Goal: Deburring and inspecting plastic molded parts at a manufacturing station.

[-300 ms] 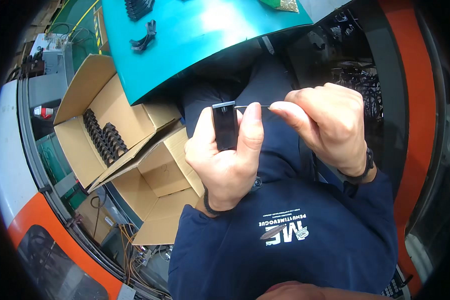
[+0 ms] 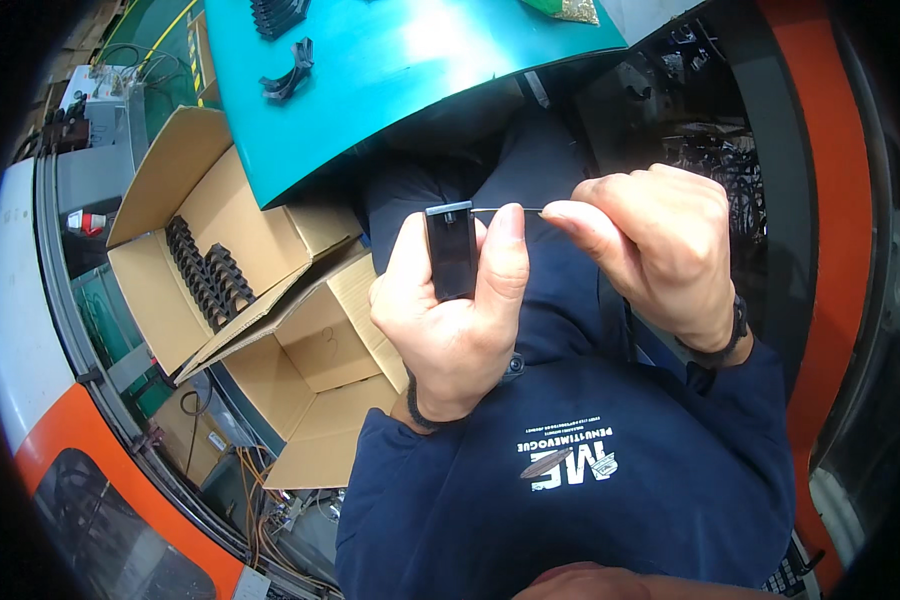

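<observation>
My left hand (image 2: 460, 335) is closed around a small black rectangular part (image 2: 452, 255) with a grey strip (image 2: 448, 208) along its top edge. Its thumb lies along the part's right side. A thin dark rod (image 2: 528, 210) runs sideways from the top of the part, past my left thumb tip. The outer end of this rod goes into the pinch of my right hand (image 2: 660, 250), which is closed with fingers curled. Whether the rod sits inside the part or only touches it, I cannot tell.
A teal tabletop (image 2: 370, 100) ahead carries curved black ribbed pieces (image 2: 288, 72). At left, one open cardboard box (image 2: 150, 310) holds rows of black ribbed pieces (image 2: 208, 275); a second open box (image 2: 320, 400) stands nearer. Orange machine frames (image 2: 835, 200) flank both sides, with cables (image 2: 255, 510) lower left.
</observation>
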Motion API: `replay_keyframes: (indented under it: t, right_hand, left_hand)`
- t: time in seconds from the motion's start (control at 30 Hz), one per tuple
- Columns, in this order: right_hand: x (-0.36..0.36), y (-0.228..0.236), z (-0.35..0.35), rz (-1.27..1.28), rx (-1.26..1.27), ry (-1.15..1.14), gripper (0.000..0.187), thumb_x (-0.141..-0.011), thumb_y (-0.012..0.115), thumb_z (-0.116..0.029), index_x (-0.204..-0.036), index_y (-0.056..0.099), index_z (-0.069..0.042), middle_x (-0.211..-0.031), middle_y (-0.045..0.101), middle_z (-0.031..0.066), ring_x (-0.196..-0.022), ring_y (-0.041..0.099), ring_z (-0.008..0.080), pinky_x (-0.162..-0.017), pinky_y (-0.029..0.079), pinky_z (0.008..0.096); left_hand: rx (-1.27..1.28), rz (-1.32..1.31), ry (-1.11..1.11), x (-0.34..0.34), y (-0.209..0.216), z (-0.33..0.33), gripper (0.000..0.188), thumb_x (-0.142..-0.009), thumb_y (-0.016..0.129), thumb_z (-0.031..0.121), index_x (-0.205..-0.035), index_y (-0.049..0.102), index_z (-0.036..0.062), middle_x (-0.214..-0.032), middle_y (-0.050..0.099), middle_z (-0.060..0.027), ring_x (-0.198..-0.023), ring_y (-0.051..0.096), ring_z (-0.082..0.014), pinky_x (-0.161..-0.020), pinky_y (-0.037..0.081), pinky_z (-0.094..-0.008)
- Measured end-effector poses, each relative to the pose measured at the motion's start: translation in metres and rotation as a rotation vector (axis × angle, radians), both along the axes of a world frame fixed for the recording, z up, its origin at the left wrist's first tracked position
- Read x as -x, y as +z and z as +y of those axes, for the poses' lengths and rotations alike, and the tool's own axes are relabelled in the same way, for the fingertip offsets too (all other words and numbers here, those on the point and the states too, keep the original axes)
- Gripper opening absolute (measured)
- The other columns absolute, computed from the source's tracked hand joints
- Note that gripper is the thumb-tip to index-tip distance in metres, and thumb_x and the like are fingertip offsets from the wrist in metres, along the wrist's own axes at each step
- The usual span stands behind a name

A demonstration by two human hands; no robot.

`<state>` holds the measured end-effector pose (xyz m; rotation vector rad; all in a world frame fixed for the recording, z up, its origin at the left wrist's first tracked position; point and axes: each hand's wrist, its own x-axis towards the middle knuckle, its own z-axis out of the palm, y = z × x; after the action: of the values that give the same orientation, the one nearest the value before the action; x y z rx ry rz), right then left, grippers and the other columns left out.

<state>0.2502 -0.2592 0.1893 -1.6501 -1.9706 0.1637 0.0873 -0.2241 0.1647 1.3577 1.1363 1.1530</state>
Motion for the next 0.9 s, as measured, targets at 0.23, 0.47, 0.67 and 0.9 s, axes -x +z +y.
replay_keyframes:
  t: [0.23, 0.47, 0.67, 0.9]
  right_hand:
    - [-0.0003, -0.0009, 0.0011, 0.052, 0.025, 0.004, 0.017, -0.077, 0.074, -0.017, -0.072, 0.064, -0.004, -0.061, 0.06, 0.0059, -0.046, 0.052, 0.0203, -0.045, 0.038, 0.03]
    - [-0.0009, 0.0001, 0.0009, 0.04, 0.035, -0.005, 0.017, -0.077, 0.074, -0.017, -0.072, 0.065, -0.004, -0.061, 0.06, 0.0058, -0.047, 0.052, 0.0202, -0.046, 0.038, 0.03]
    - [-0.001, -0.0001, 0.0013, -0.003, 0.003, -0.002, 0.018, -0.076, 0.075, -0.017, -0.072, 0.065, -0.004, -0.061, 0.06, 0.0058, -0.047, 0.053, 0.0202, -0.046, 0.038, 0.0295]
    - [-0.0016, 0.0, 0.0012, -0.045, -0.009, -0.007, 0.019, -0.075, 0.075, -0.018, -0.071, 0.064, -0.003, -0.06, 0.06, 0.0056, -0.048, 0.054, 0.02, -0.047, 0.039, 0.0298]
  left_hand:
    - [0.01, 0.004, 0.007, -0.0006, 0.0003, -0.0002, 0.022, -0.081, 0.075, 0.014, -0.075, 0.057, 0.0025, -0.059, 0.053, 0.0027, -0.052, 0.049, -0.004, -0.05, 0.038, -0.0193]
    - [0.015, 0.015, -0.008, -0.0005, 0.0008, 0.0002, 0.022, -0.081, 0.075, 0.014, -0.075, 0.057, 0.0022, -0.059, 0.053, 0.0023, -0.053, 0.049, -0.0042, -0.05, 0.038, -0.0197]
    - [0.01, 0.022, -0.005, -0.0001, 0.0003, 0.0008, 0.022, -0.081, 0.075, 0.014, -0.075, 0.058, 0.0022, -0.059, 0.053, 0.0022, -0.053, 0.049, -0.0044, -0.05, 0.038, -0.0198]
    - [0.013, 0.028, -0.017, 0.0008, 0.0014, 0.0017, 0.022, -0.081, 0.075, 0.014, -0.075, 0.058, 0.002, -0.06, 0.053, 0.0025, -0.053, 0.049, -0.0042, -0.05, 0.038, -0.0196]
